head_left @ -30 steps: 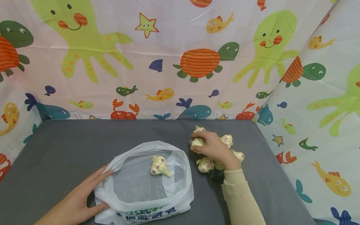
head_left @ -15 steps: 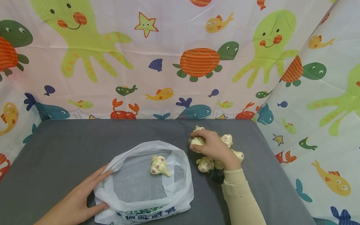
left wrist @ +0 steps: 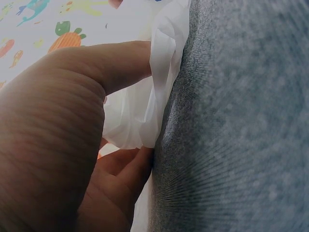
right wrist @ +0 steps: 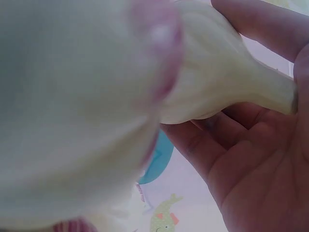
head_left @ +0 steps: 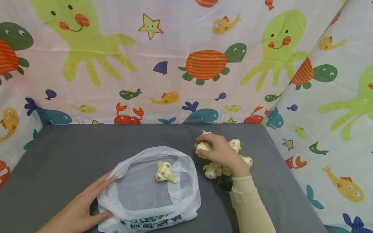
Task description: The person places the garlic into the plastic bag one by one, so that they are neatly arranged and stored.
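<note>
In the head view my left hand (head_left: 83, 202) grips the left side of a white plastic bag (head_left: 186, 208), whose mouth gapes upward. Thumb and fingers pinch the bag's plastic (left wrist: 161, 72) in the left wrist view. Inside the bag lies one garlic bulb (head_left: 165, 172). Right of the bag, my right hand (head_left: 222, 153) reaches over a group of garlic bulbs and grips one garlic bulb (head_left: 204, 146). The right wrist view shows that held garlic bulb (right wrist: 207, 63) between thumb and fingers, its stem toward the palm. Another garlic bulb (right wrist: 72, 111) is blurred close to the camera.
Around the right hand lie further garlic bulbs, among them a near garlic bulb (head_left: 212, 170) and a right-hand garlic bulb (head_left: 234, 145); some are partly hidden. A dark object (head_left: 225, 183) sits by the wrist. A sea-animal curtain (head_left: 163, 81) backs the grey table (head_left: 87, 142).
The right hand has edged very slightly left with the garlic bulb. The left hand, the bag and the bulb inside it stay almost unchanged.
</note>
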A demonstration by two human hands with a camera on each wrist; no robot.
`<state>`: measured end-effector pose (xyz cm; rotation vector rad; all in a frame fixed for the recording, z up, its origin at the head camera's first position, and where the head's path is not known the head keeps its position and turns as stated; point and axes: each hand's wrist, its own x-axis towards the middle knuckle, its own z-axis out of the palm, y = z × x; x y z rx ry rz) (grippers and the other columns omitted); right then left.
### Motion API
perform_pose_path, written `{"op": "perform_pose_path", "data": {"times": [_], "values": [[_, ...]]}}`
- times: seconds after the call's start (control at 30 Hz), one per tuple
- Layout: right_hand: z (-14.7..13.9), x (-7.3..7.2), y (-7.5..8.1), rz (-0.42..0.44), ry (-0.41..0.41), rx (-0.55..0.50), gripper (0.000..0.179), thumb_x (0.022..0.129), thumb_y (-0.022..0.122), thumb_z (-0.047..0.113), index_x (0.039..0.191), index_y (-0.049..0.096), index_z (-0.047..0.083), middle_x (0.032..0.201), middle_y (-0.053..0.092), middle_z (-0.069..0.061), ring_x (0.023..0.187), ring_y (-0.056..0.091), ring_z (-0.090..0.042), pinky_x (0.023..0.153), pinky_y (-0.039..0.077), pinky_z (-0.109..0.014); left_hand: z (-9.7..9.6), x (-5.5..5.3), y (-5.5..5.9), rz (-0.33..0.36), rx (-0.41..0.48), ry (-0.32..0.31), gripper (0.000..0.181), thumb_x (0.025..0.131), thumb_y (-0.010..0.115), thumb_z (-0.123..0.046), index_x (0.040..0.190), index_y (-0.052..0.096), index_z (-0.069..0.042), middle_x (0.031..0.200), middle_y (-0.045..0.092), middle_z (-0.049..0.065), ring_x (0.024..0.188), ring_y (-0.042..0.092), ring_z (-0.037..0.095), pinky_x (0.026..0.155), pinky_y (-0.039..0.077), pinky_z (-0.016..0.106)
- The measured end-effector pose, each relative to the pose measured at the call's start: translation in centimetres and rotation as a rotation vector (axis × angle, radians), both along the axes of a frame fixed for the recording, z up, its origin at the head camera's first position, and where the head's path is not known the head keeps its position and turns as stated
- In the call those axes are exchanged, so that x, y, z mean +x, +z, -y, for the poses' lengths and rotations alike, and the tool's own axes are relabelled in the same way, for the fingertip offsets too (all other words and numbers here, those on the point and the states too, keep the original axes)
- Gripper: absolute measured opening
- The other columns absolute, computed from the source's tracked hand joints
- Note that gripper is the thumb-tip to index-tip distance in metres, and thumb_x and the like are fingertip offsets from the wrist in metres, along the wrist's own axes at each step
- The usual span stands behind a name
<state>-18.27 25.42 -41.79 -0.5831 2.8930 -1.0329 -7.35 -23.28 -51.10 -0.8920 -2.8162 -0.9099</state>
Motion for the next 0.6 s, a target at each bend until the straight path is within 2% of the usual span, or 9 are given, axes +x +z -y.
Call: {"op": "perform_pose_path", "data": {"times": [0.17,0.4,0.5,0.6], "values": [[0.21,0.06,0.23,-0.008,0.006,0.01,0.043,0.093,0.088,0.025,0.133,0.077,0.011,0.124,0.076,-0.001,0.101,0.067,-0.02,0.082,0.056,-0.038,0.04,-0.03,0.08,0.004,0.002,-0.004,0.108,0.076,0.102,-0.044,0.167,0.045,-0.028,0.174,0.038,-0.003,0.142,0.036,-0.01,0.1,0.05,0.019],[0.52,0.26,0.62,-0.028,0.018,0.012,0.042,0.093,0.088,0.025,0.131,0.078,0.01,0.122,0.076,0.0,0.1,0.066,-0.02,0.082,0.056,-0.038,0.02,0.06,0.15,0.042,-0.021,0.021,0.107,0.076,0.1,-0.049,0.167,0.045,-0.031,0.173,0.039,-0.001,0.139,0.041,-0.005,0.098,0.056,0.029],[0.64,0.38,0.81,-0.031,0.024,0.007,0.041,0.093,0.088,0.025,0.13,0.078,0.01,0.122,0.076,-0.001,0.1,0.066,-0.019,0.082,0.056,-0.038,0.0,0.04,0.16,0.026,-0.01,0.012,0.108,0.075,0.101,-0.046,0.167,0.046,-0.03,0.173,0.039,-0.001,0.141,0.04,-0.006,0.101,0.051,0.021],[0.7,0.45,0.91,-0.04,0.031,0.003,0.04,0.093,0.088,0.024,0.129,0.078,0.011,0.121,0.076,0.0,0.099,0.066,-0.019,0.082,0.056,-0.038,-0.04,0.01,0.14,-0.005,0.016,-0.008,0.109,0.074,0.103,-0.04,0.167,0.046,-0.027,0.174,0.038,-0.001,0.143,0.036,-0.009,0.104,0.04,0.01]]}}
